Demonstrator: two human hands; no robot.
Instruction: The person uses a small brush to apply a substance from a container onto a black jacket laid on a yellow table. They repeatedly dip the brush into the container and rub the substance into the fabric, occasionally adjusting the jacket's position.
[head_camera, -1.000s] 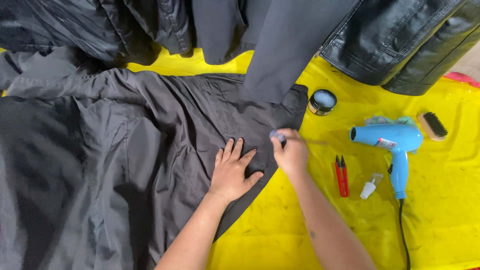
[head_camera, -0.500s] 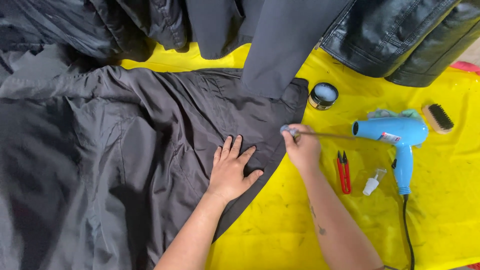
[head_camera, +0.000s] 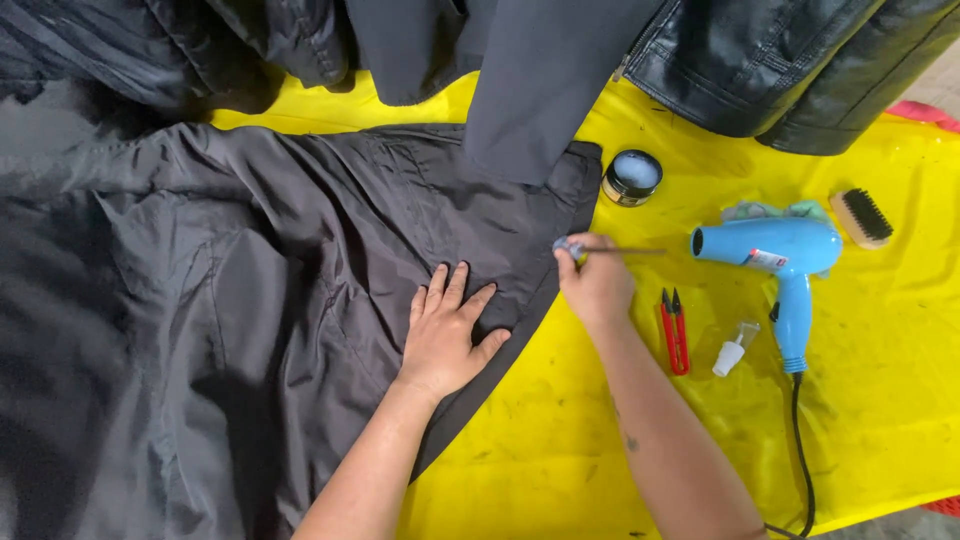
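A large dark grey nylon jacket (head_camera: 250, 300) covers the left half of the yellow plastic table sheet (head_camera: 560, 440), its curved hem running from twelve o'clock down to six. My left hand (head_camera: 445, 335) lies flat on the cloth just inside that hem, fingers spread, gripping nothing. At its two o'clock, my right hand (head_camera: 595, 285) pinches a thin stick with a small pale wad at its tip (head_camera: 572, 246), touching the jacket's edge. Bare yellow sheet lies open at five o'clock of my right forearm. Further right sit small red thread snips (head_camera: 675, 330), a small white spray nozzle (head_camera: 730, 352), and a light blue hair dryer (head_camera: 780, 260). A round open tin (head_camera: 632, 176) stands at twelve o'clock; a wooden brush (head_camera: 862, 217) lies far right.
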